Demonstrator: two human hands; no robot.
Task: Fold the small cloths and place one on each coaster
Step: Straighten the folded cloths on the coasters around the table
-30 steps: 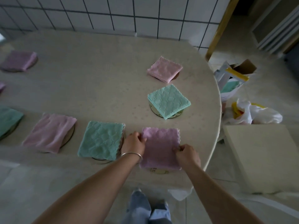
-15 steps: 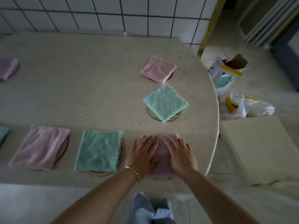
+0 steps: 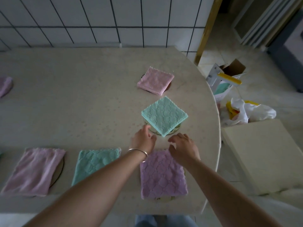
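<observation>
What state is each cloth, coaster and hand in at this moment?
Purple cloth: folded, on its coaster.
Near teal cloth: folded, flat.
Near pink cloth: folded, overhanging its coaster.
Far teal cloth: folded, on its coaster.
Far pink cloth: folded.
Left hand: open, holds nothing.
Right hand: open, holds nothing.
Cardboard box: flaps open.

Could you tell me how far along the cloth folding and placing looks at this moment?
Six folded cloths lie on the table, five visibly over coasters, including the purple cloth nearest. The left hand and right hand hold nothing, open near the green cloth. No unfolded cloth shows.
</observation>
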